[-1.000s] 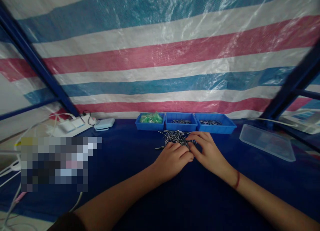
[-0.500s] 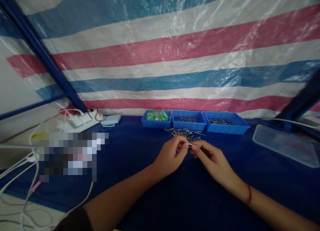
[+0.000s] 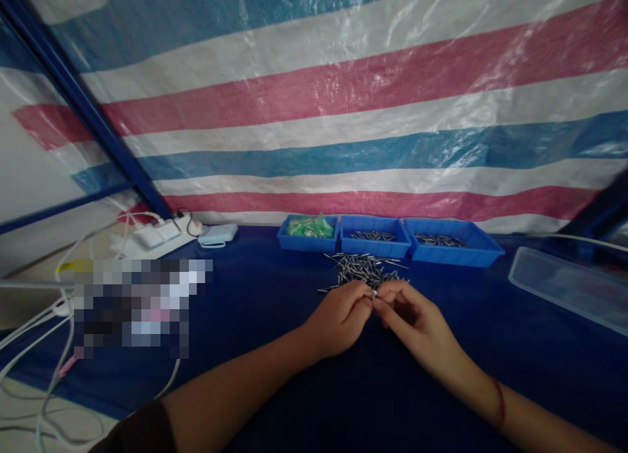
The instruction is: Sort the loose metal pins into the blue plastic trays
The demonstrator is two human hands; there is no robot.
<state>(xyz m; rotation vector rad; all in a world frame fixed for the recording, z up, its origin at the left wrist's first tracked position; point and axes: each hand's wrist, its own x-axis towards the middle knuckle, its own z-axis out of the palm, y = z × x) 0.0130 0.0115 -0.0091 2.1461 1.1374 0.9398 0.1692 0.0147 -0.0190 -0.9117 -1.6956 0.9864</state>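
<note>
My left hand (image 3: 341, 319) and my right hand (image 3: 419, 322) meet fingertip to fingertip over the dark blue table. Between them shows a small shiny metal piece (image 3: 373, 295), pinched by both; most of it is hidden by the fingers, so I cannot make out its exact kind. Just beyond the fingertips lies a loose pile of thin metal pins (image 3: 360, 268), silver and dark, resembling rivets. My left hand is closed with its fingers curled. On my right hand, thumb and fingertips are closed on the piece.
Behind the pile stand three blue trays: one with green plastic bags (image 3: 310, 227), a middle tray (image 3: 377, 249) and a right tray (image 3: 456, 254), both holding pins. A clear plastic lid (image 3: 569, 293) lies right. Left are a light blue case (image 3: 218, 235), a power strip (image 3: 184, 231) and cables.
Both hands have come slightly nearer to me, uncovering more of the pile. The metal piece between the fingertips now shows as a short shiny bit rather than a sideways length. The view has shifted slightly.
</note>
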